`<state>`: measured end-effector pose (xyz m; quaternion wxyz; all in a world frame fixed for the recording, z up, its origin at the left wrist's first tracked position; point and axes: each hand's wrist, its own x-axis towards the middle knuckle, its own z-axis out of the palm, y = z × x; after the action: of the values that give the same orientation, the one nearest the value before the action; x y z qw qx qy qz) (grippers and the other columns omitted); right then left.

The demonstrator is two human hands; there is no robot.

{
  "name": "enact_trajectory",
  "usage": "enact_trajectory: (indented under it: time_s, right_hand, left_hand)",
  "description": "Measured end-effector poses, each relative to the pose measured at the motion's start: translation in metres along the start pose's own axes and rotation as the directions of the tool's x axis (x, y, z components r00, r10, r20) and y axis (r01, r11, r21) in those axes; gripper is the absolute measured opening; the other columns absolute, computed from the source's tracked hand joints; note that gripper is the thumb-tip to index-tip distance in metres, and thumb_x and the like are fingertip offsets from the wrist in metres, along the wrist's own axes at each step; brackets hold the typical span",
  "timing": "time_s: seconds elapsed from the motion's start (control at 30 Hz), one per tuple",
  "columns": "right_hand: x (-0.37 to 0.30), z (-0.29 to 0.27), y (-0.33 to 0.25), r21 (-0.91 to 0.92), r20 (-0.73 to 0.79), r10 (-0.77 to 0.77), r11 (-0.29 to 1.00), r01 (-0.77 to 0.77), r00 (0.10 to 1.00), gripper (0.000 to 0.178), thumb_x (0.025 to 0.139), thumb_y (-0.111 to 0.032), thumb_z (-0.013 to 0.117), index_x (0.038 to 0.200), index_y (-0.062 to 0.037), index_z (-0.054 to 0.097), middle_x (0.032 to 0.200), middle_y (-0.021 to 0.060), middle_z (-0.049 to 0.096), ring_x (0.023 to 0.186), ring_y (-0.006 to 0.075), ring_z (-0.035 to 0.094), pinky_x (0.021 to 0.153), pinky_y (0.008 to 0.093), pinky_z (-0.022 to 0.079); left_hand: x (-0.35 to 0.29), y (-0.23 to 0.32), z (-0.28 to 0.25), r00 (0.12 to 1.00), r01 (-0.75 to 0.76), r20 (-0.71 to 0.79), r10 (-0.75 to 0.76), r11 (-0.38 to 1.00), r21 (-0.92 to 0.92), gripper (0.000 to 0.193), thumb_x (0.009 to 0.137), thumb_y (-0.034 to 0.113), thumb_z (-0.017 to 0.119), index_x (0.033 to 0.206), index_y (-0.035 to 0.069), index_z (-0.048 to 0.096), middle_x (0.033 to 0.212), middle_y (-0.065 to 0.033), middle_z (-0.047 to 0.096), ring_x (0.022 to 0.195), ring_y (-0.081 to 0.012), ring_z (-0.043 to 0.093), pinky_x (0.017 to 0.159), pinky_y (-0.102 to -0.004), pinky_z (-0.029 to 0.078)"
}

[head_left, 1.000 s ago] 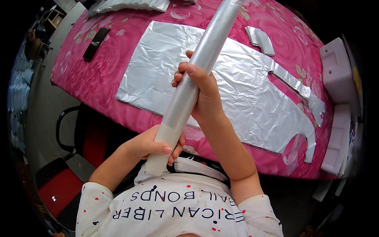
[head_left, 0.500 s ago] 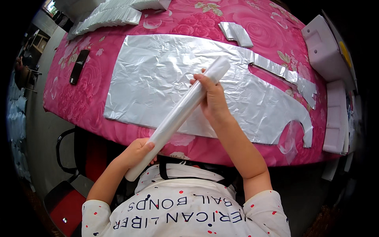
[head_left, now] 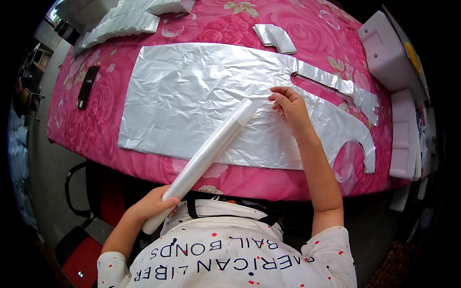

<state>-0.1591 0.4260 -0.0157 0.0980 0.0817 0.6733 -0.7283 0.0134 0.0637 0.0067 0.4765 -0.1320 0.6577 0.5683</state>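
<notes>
My left hand (head_left: 156, 204) is closed round the lower end of a long roll of whitish plastic film (head_left: 204, 158). The roll slants up and to the right, its far end over the sheeting. My right hand (head_left: 290, 108) is off the roll, just right of its upper end. Its fingers are loosely bent and apart, with nothing seen in them. Beneath both lies a wide, crinkled, shiny plastic sheet (head_left: 177, 81), apron-like in outline. On its right side are a narrow strap and curved cut-outs; whether it is one layer or several I cannot tell.
A pink flowered cloth (head_left: 115, 125) covers the table. Folded plastic packets (head_left: 276, 38) lie beyond the sheet, and a long pile of folded plastic (head_left: 120, 26) sits far left. A dark slim object (head_left: 88, 88) rests left. White foam boxes (head_left: 391, 57) stand right; a red-seated chair (head_left: 81, 257) stands lower left.
My right hand has let go of the roll's upper part and moved right. The roll, still in my left hand, has shifted slightly down and left.
</notes>
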Motion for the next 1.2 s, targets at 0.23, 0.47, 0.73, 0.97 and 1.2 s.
enact_trajectory:
  time_s: [0.23,0.47,0.73,0.97,1.2]
  right_hand:
    - [-0.007,0.034,-0.003,-0.247,0.175,0.052,0.969,-0.008,0.983,0.022,0.086,-0.021,0.06,0.095,-0.0009,0.063,0.085,0.0034,0.062,0.07,0.0076,0.054,0.063,0.0224,0.045]
    - [-0.007,0.038,-0.006,-0.299,0.279,0.138,0.953,-0.051,0.95,0.019,0.085,-0.02,0.062,0.083,-0.0008,0.063,0.07,-0.0005,0.058,0.063,0.006,0.052,0.059,0.0214,0.042]
    - [0.03,-0.063,0.003,-0.365,-0.156,-0.18,0.924,0.113,0.971,0.019,0.086,-0.022,0.062,0.084,-0.0029,0.065,0.062,-0.0048,0.053,0.053,0.0028,0.043,0.048,0.0189,0.033]
    - [0.032,-0.163,-0.01,-0.456,-0.34,-0.202,0.89,0.027,0.918,0.015,0.088,-0.018,0.059,0.088,-0.0033,0.064,0.072,-0.0027,0.059,0.06,0.0033,0.049,0.054,0.0184,0.041]
    - [0.05,-0.093,-0.009,-0.43,-0.171,-0.264,0.887,0.169,0.949,0.018,0.087,-0.018,0.06,0.089,-0.0002,0.065,0.072,-0.0014,0.06,0.062,0.0051,0.051,0.057,0.0193,0.042]
  left_hand:
    - [-0.002,0.0,0.0,0.998,-0.038,0.04,0.039,0.999,-0.024,0.033,0.083,0.018,0.061,0.109,0.0,0.051,0.078,-0.0052,0.056,0.066,-0.0113,0.054,0.063,-0.0286,0.047]
    - [-0.004,0.01,0.0,0.998,-0.048,-0.033,0.051,0.995,0.087,0.036,0.084,0.02,0.059,0.112,0.0,0.05,0.082,-0.0069,0.058,0.07,-0.0126,0.056,0.066,-0.0284,0.048]
    - [-0.014,0.001,-0.034,0.984,0.123,0.138,-0.115,0.991,-0.053,0.053,0.079,0.033,0.064,0.117,-0.001,0.05,0.092,-0.0108,0.063,0.079,-0.0146,0.059,0.074,-0.0289,0.049]
    - [-0.027,0.011,-0.086,0.947,0.089,0.269,-0.175,0.949,0.302,0.05,0.074,0.03,0.072,0.108,-0.004,0.059,0.097,-0.0094,0.066,0.089,-0.0147,0.061,0.081,-0.0272,0.047]
    - [0.03,0.124,-0.027,0.939,-0.343,0.26,0.224,0.649,0.679,0.047,0.064,0.021,0.08,0.104,0.003,0.063,0.092,-0.0106,0.065,0.083,-0.0219,0.062,0.076,-0.0308,0.047]
